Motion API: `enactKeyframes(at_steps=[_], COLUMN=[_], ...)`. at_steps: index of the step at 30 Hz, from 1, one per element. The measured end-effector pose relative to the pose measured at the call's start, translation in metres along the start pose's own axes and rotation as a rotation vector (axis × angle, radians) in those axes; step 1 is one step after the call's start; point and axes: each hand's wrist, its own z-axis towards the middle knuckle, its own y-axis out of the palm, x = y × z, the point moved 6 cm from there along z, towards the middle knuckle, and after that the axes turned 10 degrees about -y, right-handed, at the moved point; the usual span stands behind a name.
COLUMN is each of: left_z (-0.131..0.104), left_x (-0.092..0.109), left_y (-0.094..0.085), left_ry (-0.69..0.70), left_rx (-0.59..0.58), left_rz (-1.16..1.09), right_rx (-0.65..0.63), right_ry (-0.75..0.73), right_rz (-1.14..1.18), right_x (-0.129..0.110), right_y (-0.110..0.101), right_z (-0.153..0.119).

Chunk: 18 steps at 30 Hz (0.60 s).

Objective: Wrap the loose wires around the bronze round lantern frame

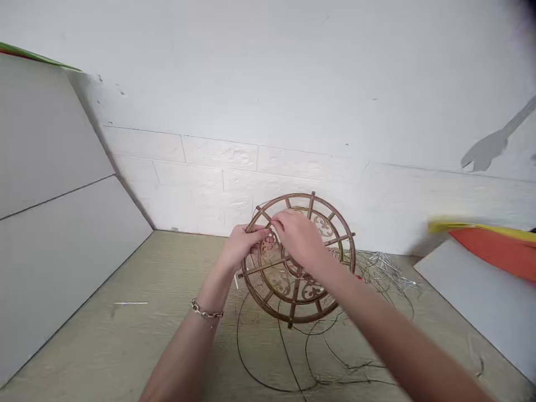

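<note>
At the round frame [296, 291], the left hand [240, 246] pinches one side and the right hand [298, 237] has fingers [280, 218] pressed together.

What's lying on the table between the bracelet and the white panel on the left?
A thin pale strip lies on the table between the bracelet and the left white panel. The head view shows it.

No readable text, label, brand, number or sign anywhere in view.
</note>
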Motion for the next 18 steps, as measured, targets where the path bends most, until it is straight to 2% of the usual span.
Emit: enactKeyframes(at_steps=[2,4,6,8,11,14,18], left_z=[0.000,0.000,-0.001,-0.002,-0.004,-0.005,-0.004], left_x=[-0.001,-0.001,0.000,0.001,0.002,0.003,0.004], left_y=[0.007,0.012,0.011,0.005,-0.011,-0.025,-0.028], left_ry=[-0.002,-0.009,-0.016,-0.034,-0.069,-0.046,-0.037], left_rx=[-0.009,-0.023,-0.044,-0.083,-0.139,-0.137,-0.140], left_rz=[0.008,0.004,-0.013,-0.043,-0.085,-0.079,-0.060], right_rx=[0.136,0.247,0.342,0.389,0.330,0.150,-0.045], right_ry=[0.184,0.303,0.360,0.341,0.166,-0.129,-0.440], right_rz=[0.004,0.021,0.058,0.065,-0.066,-0.242,-0.393], right_x=[0.001,0.000,-0.003,-0.009,-0.022,-0.035,-0.044], right_y=[0.002,0.006,0.010,0.012,0.010,0.006,0.000], right_z=[-0.013,-0.024,-0.031,-0.031,-0.019,-0.001,0.015])
